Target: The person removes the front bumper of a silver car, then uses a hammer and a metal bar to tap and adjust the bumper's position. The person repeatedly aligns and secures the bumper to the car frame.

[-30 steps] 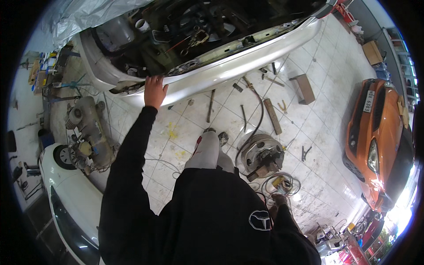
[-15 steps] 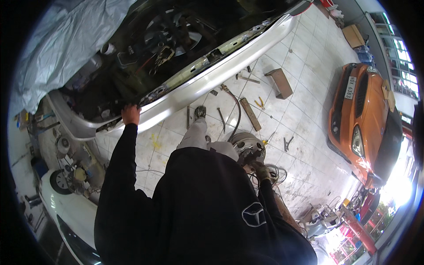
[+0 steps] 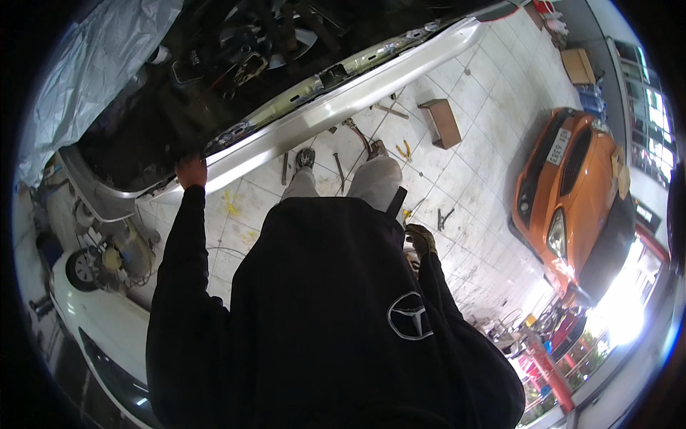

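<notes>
My bare left hand (image 3: pixel 191 172) is on the upper edge of a silver-white car bumper (image 3: pixel 314 114), near its left end. Its fingers hook over the edge into the shadow. Behind the bumper lies the car's dark open rear compartment (image 3: pixel 207 107), with tools and metal parts inside. My right hand (image 3: pixel 421 239), in a dark work glove, hangs low beside my right thigh. Its fingers are loosely curved and apart, and I see nothing in them. A dark flat bar (image 3: pixel 396 202) shows just beside my right knee.
On the tiled floor lie yellow-handled pliers (image 3: pixel 405 149), a long metal tool (image 3: pixel 339 171), a hammer (image 3: pixel 390 111) and a brown box-like piece (image 3: pixel 441 123). An orange car (image 3: pixel 572 186) stands at right, a white car (image 3: pixel 107 329) at lower left. Grey sheeting (image 3: pixel 107 79) covers the far left.
My right leg has come forward, over the wooden bar and hose. My right hand has risen, and the round metal piece beside it is hidden now. My left hand remains at the bumper.
</notes>
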`<state>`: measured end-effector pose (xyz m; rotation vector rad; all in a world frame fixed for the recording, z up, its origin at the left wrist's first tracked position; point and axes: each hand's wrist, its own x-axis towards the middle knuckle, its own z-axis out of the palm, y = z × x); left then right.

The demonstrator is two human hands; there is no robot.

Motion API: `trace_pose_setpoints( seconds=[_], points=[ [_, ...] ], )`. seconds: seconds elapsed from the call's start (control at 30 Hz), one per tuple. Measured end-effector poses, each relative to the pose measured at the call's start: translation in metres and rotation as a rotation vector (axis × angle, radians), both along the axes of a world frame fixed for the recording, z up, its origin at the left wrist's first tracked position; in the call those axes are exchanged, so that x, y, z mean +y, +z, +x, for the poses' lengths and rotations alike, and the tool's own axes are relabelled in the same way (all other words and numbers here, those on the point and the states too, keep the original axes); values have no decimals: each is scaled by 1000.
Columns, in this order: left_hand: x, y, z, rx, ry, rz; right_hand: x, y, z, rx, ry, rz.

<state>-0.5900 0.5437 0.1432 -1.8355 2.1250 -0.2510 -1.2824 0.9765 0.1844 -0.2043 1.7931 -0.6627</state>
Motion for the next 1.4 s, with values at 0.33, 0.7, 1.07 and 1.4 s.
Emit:
trace_pose_setpoints(
  seconds=[0.33, 0.7, 1.07, 1.4],
  points=[
    [77, 44, -162, 328, 634, -80, -117, -34, -183, 16, 190, 112],
    [432, -4, -518, 653, 1352, 621, -310, -83, -443, 257, 726, -150],
    [442, -12, -622, 921, 1457, 280, -505, -19, -283, 861, 1359, -608],
    [392, 24, -539, 1133, 1504, 206, -624, 3, -79, 1098, 1627, -826]
  ],
)
